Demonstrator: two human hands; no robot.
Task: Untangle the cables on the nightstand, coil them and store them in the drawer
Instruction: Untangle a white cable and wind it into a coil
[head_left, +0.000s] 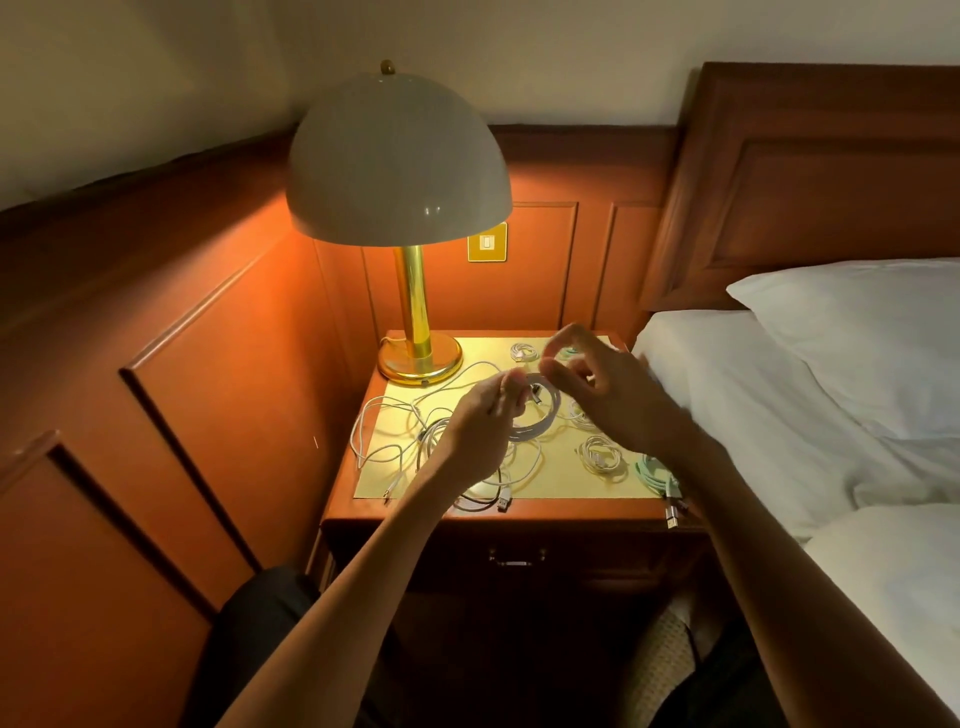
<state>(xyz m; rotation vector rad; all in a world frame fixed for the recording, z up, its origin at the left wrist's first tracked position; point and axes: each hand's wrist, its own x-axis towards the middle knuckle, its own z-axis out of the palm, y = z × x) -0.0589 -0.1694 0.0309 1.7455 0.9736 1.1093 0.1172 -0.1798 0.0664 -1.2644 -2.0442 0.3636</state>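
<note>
A lit lamp (397, 166) with a pale dome shade and a brass stem and base stands on the back left corner of a wooden nightstand (363, 512) and casts warm orange light on the surfaces nearest it. Behind the lamp and to its left, reddish-brown wood panelling (208, 322) with framed recesses covers the lower walls. Above it the wall (156, 62) is plain and pale. Just right of the lamp's stem, a brass switch plate (487, 242) sits on the panelling. Further right rises a wooden headboard (810, 171), with a white pillow (857, 338) and white sheets (753, 395) below it.
</note>
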